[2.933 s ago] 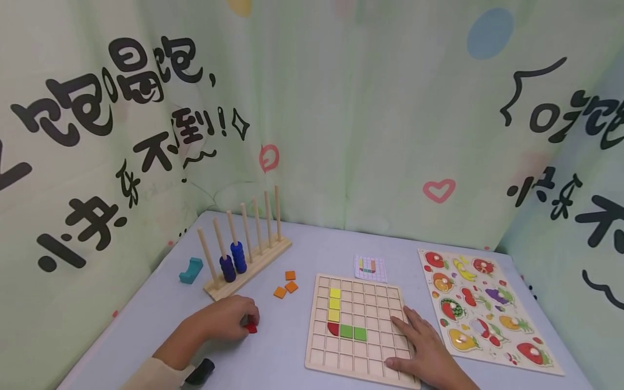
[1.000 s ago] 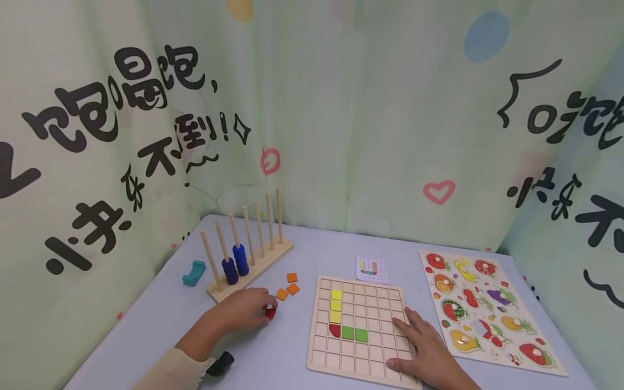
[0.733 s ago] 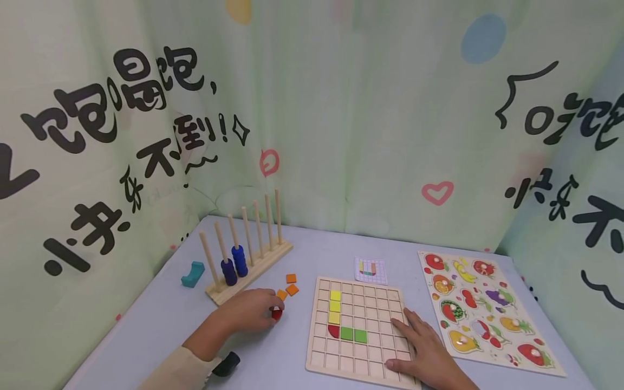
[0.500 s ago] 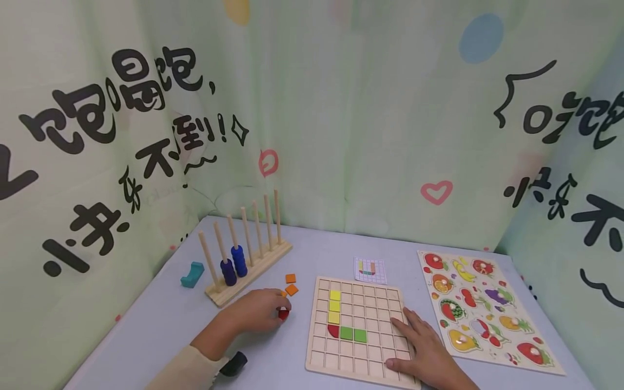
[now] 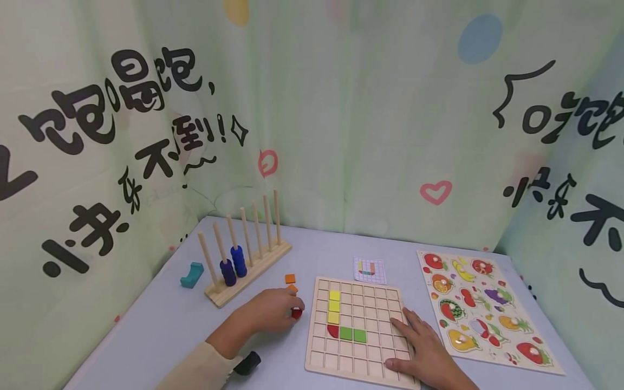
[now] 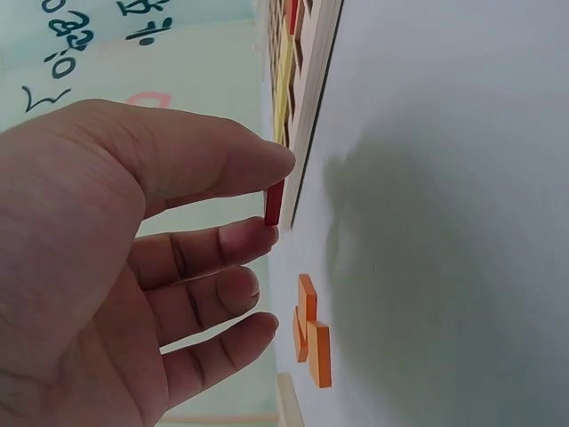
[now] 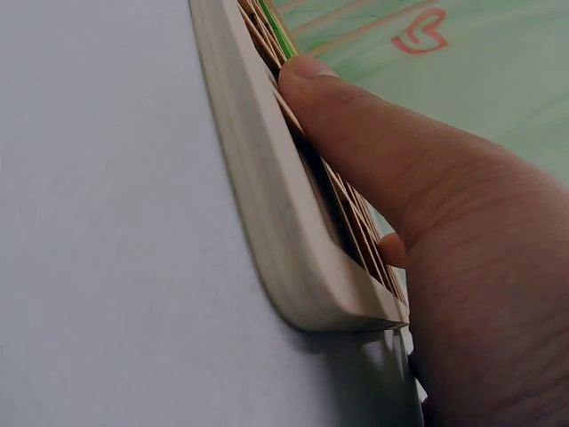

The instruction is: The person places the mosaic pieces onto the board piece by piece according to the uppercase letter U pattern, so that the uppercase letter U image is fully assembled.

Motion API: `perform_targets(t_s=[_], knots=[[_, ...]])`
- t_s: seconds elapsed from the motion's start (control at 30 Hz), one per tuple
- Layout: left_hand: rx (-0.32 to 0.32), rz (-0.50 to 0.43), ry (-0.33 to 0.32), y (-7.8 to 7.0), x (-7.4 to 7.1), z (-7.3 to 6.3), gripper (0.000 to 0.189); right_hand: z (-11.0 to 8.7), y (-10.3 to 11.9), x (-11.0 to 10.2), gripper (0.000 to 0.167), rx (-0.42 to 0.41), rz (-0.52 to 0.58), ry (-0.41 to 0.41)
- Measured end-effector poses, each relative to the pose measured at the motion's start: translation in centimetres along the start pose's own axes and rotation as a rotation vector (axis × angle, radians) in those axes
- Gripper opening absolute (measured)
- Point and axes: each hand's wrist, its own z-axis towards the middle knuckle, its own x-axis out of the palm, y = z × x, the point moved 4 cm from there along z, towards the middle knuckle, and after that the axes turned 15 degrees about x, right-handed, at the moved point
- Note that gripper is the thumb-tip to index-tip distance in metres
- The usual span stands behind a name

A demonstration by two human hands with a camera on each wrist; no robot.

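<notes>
In the left wrist view, my left hand pinches a small red tile between thumb and forefinger, raised over the table. The head view puts that left hand just left of the wooden grid board, with the red tile at its fingertips. Set in the board are several yellow squares, a red rounded tile and two green squares. My right hand rests on the board's right edge, fingers spread; its thumb lies on the grid in the right wrist view.
Orange tiles lie behind the left hand. A peg rack with dark blue beads stands at the left, beside a teal curved block. A small pattern card lies behind the board, and a fruit puzzle board to its right.
My left hand picked the red tile off the table at left and has carried it rightward, past the orange tiles, toward the grid board. The right hand has stayed on the board.
</notes>
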Motion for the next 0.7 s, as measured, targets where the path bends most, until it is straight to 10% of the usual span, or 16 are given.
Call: perform_targets(t_s=[0.43, 0.7], knots=[[-0.032, -0.002, 0.063, -1.6, 0.2, 1.6, 0.024, -0.2, 0.0, -0.2, 0.102, -0.042, -0.010, -0.036], [0.058, -0.016, 0.041, -3.2, -0.4, 3.1, 0.020, 0.0, -0.1, -0.1, 0.102, -0.022, -0.004, -0.006]])
